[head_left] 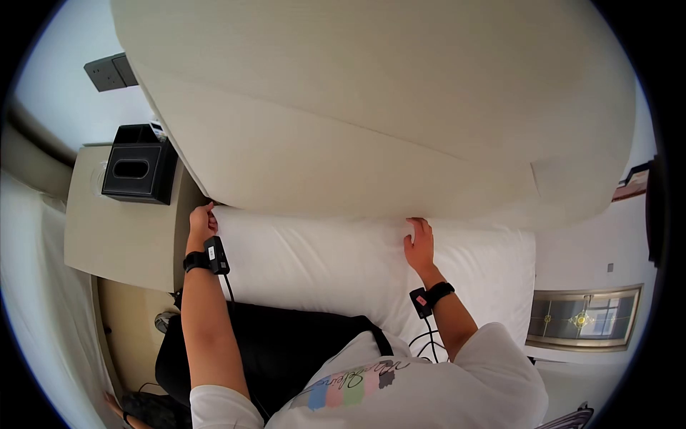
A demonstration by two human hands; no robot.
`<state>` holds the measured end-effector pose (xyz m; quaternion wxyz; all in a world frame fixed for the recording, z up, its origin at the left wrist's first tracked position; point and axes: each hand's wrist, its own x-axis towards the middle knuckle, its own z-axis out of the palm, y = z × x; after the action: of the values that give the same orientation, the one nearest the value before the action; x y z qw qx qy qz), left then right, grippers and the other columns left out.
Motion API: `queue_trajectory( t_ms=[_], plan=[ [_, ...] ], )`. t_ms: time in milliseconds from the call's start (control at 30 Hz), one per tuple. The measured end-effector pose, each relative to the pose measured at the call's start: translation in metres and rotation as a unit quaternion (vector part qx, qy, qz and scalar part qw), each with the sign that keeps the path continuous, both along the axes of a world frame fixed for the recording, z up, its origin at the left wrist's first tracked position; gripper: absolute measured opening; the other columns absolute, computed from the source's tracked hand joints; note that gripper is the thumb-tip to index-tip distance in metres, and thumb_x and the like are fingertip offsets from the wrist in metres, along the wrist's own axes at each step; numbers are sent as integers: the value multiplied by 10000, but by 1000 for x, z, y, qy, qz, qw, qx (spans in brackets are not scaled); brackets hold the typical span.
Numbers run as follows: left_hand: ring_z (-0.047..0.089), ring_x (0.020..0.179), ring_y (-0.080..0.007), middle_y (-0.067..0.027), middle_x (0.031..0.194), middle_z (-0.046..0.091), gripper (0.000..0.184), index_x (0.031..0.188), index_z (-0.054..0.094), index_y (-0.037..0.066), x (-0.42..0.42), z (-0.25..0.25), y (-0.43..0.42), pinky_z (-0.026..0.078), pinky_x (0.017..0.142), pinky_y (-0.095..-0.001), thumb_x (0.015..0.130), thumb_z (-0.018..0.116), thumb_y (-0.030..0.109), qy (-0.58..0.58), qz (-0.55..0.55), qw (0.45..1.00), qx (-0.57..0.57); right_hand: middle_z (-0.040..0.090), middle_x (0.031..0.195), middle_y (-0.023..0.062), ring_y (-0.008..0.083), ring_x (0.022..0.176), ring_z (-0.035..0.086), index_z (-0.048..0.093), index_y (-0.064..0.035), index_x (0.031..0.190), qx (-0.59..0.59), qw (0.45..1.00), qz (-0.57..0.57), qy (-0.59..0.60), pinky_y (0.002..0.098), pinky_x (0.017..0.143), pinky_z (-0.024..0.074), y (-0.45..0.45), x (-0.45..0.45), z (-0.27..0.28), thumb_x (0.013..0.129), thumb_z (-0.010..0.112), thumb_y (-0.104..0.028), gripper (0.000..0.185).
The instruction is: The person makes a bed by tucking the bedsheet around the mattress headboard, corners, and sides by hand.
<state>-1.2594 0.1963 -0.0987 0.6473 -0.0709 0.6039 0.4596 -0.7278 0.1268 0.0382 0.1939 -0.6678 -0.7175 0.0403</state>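
A white sheet covers the bed, with soft creases running across it. My left hand is at the sheet's left corner, between the bedside table and the tall beige padded headboard. Its fingers are curled in at the sheet's edge. Farther right, my right hand rests on the sheet with thumb and fingers apart. Its bent fingertips reach the line where the sheet meets the headboard, and the very tips are partly hidden there. Both wrists wear black straps with small boxes and cables.
A beige bedside table stands left of the bed, carrying a black tissue box. Grey wall sockets sit above it. White curtain hangs at far left. A framed panel is at right. Another person's arm shows at lower left.
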Motion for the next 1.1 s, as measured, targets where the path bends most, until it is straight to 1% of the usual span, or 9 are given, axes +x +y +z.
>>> queue_trajectory(
  t_ms=[133, 300, 433, 467, 567, 633, 900, 967, 1100],
  plan=[
    [357, 399, -87, 11, 504, 374, 315, 606, 410, 125, 9, 12, -10, 250, 346, -228, 858, 593, 170, 70, 11, 997, 29, 574, 1143, 156, 379, 1092, 503, 575, -11, 1116, 3, 986, -138, -90, 460, 963, 395, 14, 51, -51, 829, 509, -154, 327],
    [373, 397, -108, -12, 511, 425, 279, 593, 455, 91, 27, 26, -20, 261, 354, -261, 828, 573, 183, 205, 5, 975, 81, 618, 1087, 203, 386, 1056, 529, 627, -9, 1025, -3, 976, -80, -203, 473, 911, 418, 57, 43, -90, 852, 492, -271, 341],
    [407, 393, -125, -18, 529, 459, 164, 669, 532, 81, 14, -4, -13, 293, 335, -290, 807, 596, 144, 247, -77, 963, 79, 632, 1053, 146, 316, 1067, 542, 642, -62, 987, -178, 970, 167, 4, 447, 891, 435, 46, -118, -59, 862, 545, -140, 178],
    [497, 491, -155, -35, 628, 560, 66, 814, 628, 63, -1, -21, -11, 401, 431, -309, 774, 607, 113, 373, -176, 910, 52, 630, 1055, 128, 310, 1100, 535, 630, -67, 1051, -115, 916, 300, 238, 428, 935, 430, 33, -163, -35, 840, 547, -48, 228],
    [593, 699, -178, -65, 807, 649, 229, 981, 663, 42, -25, -35, -10, 484, 637, -307, 777, 577, 104, 458, -182, 848, 194, 603, 1119, 92, 287, 1119, 521, 620, -88, 1092, -153, 852, 429, 259, 398, 1000, 392, 1, -232, 10, 773, 536, 50, 358],
    [590, 1013, -196, -120, 1041, 662, 340, 1120, 642, 30, -34, -14, -6, 427, 923, -308, 840, 465, 105, 343, -315, 854, 231, 594, 1129, 88, 294, 1097, 520, 614, -93, 1084, -136, 873, 411, 226, 404, 985, 399, -6, -228, -18, 739, 535, 55, 384],
    [539, 1167, -287, -166, 1252, 588, 410, 1240, 576, 21, -18, -52, 11, 386, 1012, -350, 845, 510, 113, 267, -449, 837, 160, 548, 1192, 77, 323, 1058, 491, 569, -73, 1075, -42, 916, 388, 97, 427, 942, 403, -15, -221, -61, 661, 540, -34, 417],
    [529, 1192, -303, -170, 1292, 562, 497, 1315, 515, 52, -17, -65, 4, 402, 999, -364, 833, 578, 160, 304, -579, 718, 239, 552, 1178, 78, 317, 1045, 496, 558, -67, 1072, -29, 916, 390, 94, 416, 937, 405, -15, -223, -60, 650, 532, -32, 424],
    [526, 1187, -331, -181, 1266, 570, 463, 1257, 573, 86, 0, -17, -4, 426, 979, -365, 795, 602, 101, 308, -521, 759, 241, 546, 1179, 76, 315, 1047, 493, 553, -69, 1076, -28, 919, 381, 91, 415, 941, 403, -17, -220, -64, 644, 538, -31, 433]
  ],
)
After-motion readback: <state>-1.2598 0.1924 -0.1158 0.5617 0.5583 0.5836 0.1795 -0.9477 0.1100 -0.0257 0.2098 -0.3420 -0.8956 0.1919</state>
